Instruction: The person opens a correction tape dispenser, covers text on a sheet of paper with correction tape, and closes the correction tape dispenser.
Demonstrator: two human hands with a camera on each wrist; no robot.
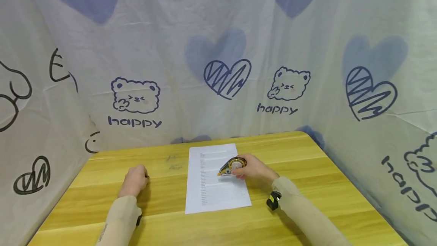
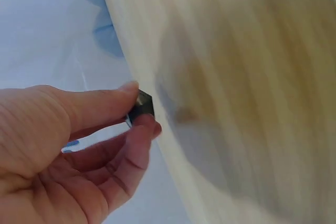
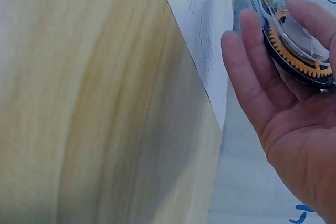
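My right hand [image 1: 254,167] holds a correction tape [image 1: 232,165] with a clear, dark-edged case. Orange gear wheels show through the case of the correction tape [image 3: 296,51] in the right wrist view, with the thumb on one face and fingers behind. Its orange tip points left, close over the printed sheet of paper [image 1: 225,196], right of the text column. To the left of the sheet, above the table, my left hand [image 1: 134,179] pinches a small dark, shiny cap [image 2: 142,106] between thumb and fingertips.
The sheet lies on a yellow wood-grain table [image 1: 164,219]. Faint dark marks [image 1: 174,162] show on the wood left of the paper. A white curtain [image 1: 181,98] with blue hearts and bear drawings hangs behind the table and at both sides.
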